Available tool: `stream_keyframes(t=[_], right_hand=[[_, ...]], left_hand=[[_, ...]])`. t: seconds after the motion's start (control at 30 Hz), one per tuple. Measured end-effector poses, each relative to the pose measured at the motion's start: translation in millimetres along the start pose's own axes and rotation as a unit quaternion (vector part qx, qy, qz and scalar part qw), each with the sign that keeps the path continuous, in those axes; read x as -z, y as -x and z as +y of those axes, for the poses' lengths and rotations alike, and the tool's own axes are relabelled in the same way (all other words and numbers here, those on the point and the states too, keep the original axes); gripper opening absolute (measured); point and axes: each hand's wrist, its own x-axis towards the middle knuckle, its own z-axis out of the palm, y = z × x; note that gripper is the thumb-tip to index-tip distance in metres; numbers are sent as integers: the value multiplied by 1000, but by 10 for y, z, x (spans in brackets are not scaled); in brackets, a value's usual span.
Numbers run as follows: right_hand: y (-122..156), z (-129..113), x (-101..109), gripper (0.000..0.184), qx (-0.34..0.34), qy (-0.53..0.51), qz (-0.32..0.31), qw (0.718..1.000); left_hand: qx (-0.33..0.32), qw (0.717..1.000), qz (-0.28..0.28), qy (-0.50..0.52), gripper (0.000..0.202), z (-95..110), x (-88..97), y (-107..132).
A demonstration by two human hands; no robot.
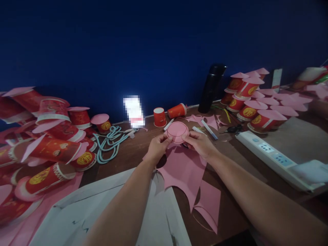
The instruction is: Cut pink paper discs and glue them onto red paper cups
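Note:
A round pink paper disc [177,132] with a darker curved line near its edge is held up at the middle of the table. My left hand [159,147] pinches its lower left edge, thumb on top. On the lower right edge, my right hand [199,142] grips it the same way. Whether anything sits beneath the disc is hidden. Below the hands lies a pink paper sheet [183,167] with curved pieces cut out. A smaller pink scrap [210,196] rests beside it. Just beyond are white pens [209,130] and an orange-red paper cup [177,111] on its side.
Red cups with pink discs pile up at left [55,147] and stack at right [249,87]. A red cup [159,117], lit phone [134,111], pale blue cord [109,145], black flask [212,89], scissors [232,129], power strip [271,155] and white board [102,205] surround my hands.

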Motion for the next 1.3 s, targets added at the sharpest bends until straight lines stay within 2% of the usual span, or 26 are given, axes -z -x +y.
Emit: stream_keyframes(t=[0.23, 0.5, 1.0, 1.3], right_hand=[[-7, 45, -5, 36, 22, 59, 19, 998], [24, -43, -13, 36, 21, 78, 33, 996], [40, -19, -30, 38, 46, 126, 53, 989], [47, -10, -46, 34, 60, 148, 53, 986]], left_hand=[[34, 994, -24, 105, 32, -46, -11, -35], [27, 994, -32, 98, 33, -53, -11, -35], [15, 996, -45, 82, 34, -55, -1, -26], [26, 996, -45, 67, 37, -18, 5, -6]])
